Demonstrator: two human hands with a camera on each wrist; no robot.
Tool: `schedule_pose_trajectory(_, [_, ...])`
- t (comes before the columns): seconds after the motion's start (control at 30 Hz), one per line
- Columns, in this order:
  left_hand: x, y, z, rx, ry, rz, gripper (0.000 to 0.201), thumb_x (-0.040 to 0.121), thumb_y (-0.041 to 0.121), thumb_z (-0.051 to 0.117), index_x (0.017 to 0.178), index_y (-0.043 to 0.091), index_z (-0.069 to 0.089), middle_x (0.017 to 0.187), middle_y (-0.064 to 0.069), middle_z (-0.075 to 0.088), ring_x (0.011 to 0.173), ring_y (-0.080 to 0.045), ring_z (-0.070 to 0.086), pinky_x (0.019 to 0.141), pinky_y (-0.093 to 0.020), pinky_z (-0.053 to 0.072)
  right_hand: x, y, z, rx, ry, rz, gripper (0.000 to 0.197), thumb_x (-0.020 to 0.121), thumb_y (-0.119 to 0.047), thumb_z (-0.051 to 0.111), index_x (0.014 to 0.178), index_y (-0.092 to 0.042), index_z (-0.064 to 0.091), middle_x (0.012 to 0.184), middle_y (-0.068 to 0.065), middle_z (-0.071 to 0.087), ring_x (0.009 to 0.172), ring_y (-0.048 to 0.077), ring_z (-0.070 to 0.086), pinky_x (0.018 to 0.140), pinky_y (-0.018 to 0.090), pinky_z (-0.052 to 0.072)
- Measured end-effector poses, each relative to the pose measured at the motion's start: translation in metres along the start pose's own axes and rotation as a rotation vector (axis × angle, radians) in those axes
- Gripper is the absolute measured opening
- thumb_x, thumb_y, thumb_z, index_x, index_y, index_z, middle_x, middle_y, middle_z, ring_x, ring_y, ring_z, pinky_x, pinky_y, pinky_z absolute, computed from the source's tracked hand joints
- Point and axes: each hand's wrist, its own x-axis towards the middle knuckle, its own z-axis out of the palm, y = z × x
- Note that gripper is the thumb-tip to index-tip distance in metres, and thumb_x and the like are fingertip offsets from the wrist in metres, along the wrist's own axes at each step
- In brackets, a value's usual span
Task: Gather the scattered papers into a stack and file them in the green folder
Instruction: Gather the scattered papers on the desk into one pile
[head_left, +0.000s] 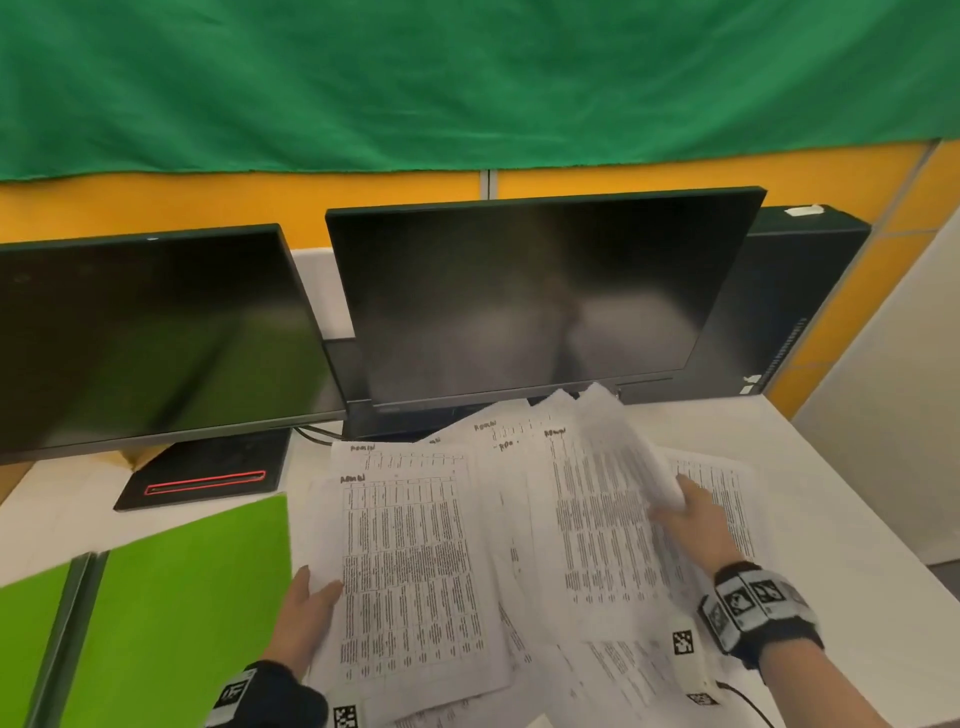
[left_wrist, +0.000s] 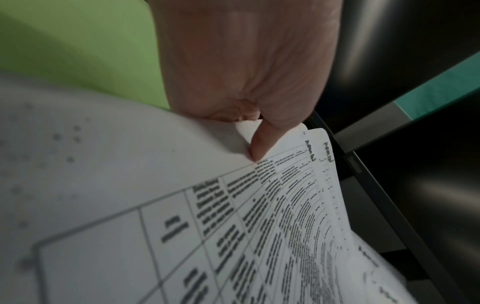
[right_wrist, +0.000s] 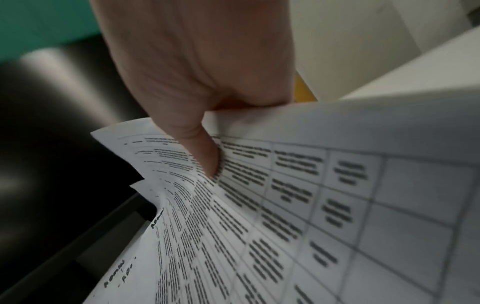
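**Gripping the papers from both sides**

Holding the loose papers (head_left: 415, 545) over the white table (head_left: 831, 493), both hands pinch them at opposite edges. The left hand (head_left: 306, 618) clamps the left edge, thumb (left_wrist: 259, 144) on the printed face. The right hand (head_left: 696, 525) grips the right-hand sheets, which curl upward. The green folder (head_left: 171, 597) lies open on the table just left of the papers, before two dark monitors (head_left: 519, 296).

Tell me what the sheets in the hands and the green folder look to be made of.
Papers: thin white office paper, matte, printed with tables; they curl and fan where the right hand and left hand grip them. Green folder: smooth, flat, bright green cover, probably plastic or coated card; the blur leaves that open.
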Motion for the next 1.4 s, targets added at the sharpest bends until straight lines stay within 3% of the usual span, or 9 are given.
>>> schedule_pose_trajectory(0.17, [0.002, 0.003, 0.008, 0.072, 0.04, 0.028, 0.07, 0.096, 0.014, 0.05, 0.153, 0.01, 0.011, 0.16, -0.013, 0.019, 0.145, -0.033, 0.024, 0.118, -0.047, 0.021, -0.008, -0.004, -0.03, 0.202, 0.024, -0.04, 0.03, 0.088, -0.009, 0.061, 0.118, -0.01, 0.059, 0.103, 0.01, 0.065, 0.086, 0.023, 0.062, 0.066, 0.025, 0.045])
schedule_pose_trajectory(0.3, [0.002, 0.001, 0.012, 0.103, 0.055, 0.028, 0.069, 0.095, 0.012, 0.049, 0.152, 0.009, 0.012, 0.157, -0.015, 0.026, 0.141, -0.035, 0.03, 0.116, -0.049, 0.025, -0.018, 0.009, -0.029, -0.044, 0.041, -0.011, 0.019, 0.088, -0.006, 0.059, 0.107, -0.008, 0.059, 0.096, 0.01, 0.065, 0.084, 0.028, 0.06, 0.073, 0.033, 0.045])
schedule_pose_trajectory(0.47, [-0.001, 0.002, 0.018, 0.113, 0.049, 0.013, 0.065, 0.093, 0.009, 0.048, 0.15, 0.006, 0.017, 0.145, -0.011, 0.042, 0.134, -0.036, 0.041, 0.112, -0.05, 0.031, -0.041, 0.023, -0.037, -0.132, 0.303, -0.102, 0.006, 0.09, -0.004, 0.055, 0.084, -0.005, 0.053, 0.063, 0.004, 0.056, 0.056, 0.023, 0.05, 0.05, 0.026, 0.034])
schedule_pose_trajectory(0.7, [0.01, 0.001, 0.024, 0.137, 0.025, 0.002, 0.062, 0.087, 0.017, 0.051, 0.145, 0.006, 0.03, 0.14, -0.012, 0.05, 0.126, -0.036, 0.049, 0.109, -0.052, 0.037, -0.051, 0.0, -0.096, 0.168, 0.427, -0.201, 0.004, 0.092, -0.015, 0.056, 0.091, -0.012, 0.057, 0.089, 0.009, 0.06, 0.085, 0.025, 0.054, 0.075, 0.035, 0.039])
schedule_pose_trajectory(0.87, [-0.001, 0.015, 0.03, 0.153, 0.004, 0.017, 0.053, 0.09, 0.009, 0.05, 0.14, 0.003, 0.035, 0.136, -0.015, 0.053, 0.122, -0.037, 0.052, 0.107, -0.05, 0.039, -0.05, -0.037, -0.133, 0.336, 0.602, -0.311, 0.02, 0.089, -0.021, 0.06, 0.077, -0.035, 0.053, 0.086, 0.005, 0.059, 0.084, 0.021, 0.054, 0.072, 0.031, 0.047])
schedule_pose_trajectory(0.93, [-0.005, 0.016, 0.031, 0.135, 0.003, 0.009, 0.056, 0.091, 0.009, 0.049, 0.143, 0.002, 0.032, 0.133, -0.009, 0.051, 0.125, -0.036, 0.049, 0.109, -0.047, 0.037, -0.046, -0.05, -0.137, 0.456, 0.656, -0.293, 0.023, 0.085, -0.018, 0.061, 0.076, -0.037, 0.053, 0.083, -0.003, 0.058, 0.081, 0.017, 0.056, 0.079, 0.041, 0.047])
schedule_pose_trajectory(1.1, [0.024, -0.01, 0.028, 0.124, -0.038, 0.001, 0.06, 0.084, 0.02, 0.053, 0.139, 0.007, 0.036, 0.137, -0.015, 0.053, 0.122, -0.034, 0.053, 0.106, -0.053, 0.041, -0.024, -0.068, -0.124, 0.741, 0.749, -0.223, 0.02, 0.079, -0.018, 0.061, 0.078, -0.034, 0.049, 0.081, -0.01, 0.056, 0.073, 0.004, 0.057, 0.084, 0.042, 0.051])
schedule_pose_trajectory(1.27, [0.007, 0.008, 0.024, 0.152, -0.041, 0.011, 0.063, 0.087, 0.023, 0.052, 0.144, 0.007, 0.029, 0.147, -0.015, 0.043, 0.132, -0.035, 0.044, 0.111, -0.052, 0.034, -0.011, -0.073, -0.114, 0.783, 0.737, -0.1, 0.023, 0.083, -0.015, 0.057, 0.077, -0.033, 0.044, 0.084, -0.007, 0.057, 0.077, 0.011, 0.061, 0.088, 0.045, 0.053])
schedule_pose_trajectory(1.4, [-0.031, 0.048, 0.021, 0.153, -0.052, 0.057, 0.068, 0.091, 0.023, 0.051, 0.149, 0.007, 0.021, 0.151, -0.013, 0.037, 0.136, -0.033, 0.038, 0.115, -0.047, 0.029, -0.02, -0.046, -0.092, 0.682, 0.681, 0.089, 0.019, 0.086, -0.014, 0.058, 0.077, -0.025, 0.046, 0.1, 0.016, 0.061, 0.095, 0.031, 0.063, 0.091, 0.052, 0.051])
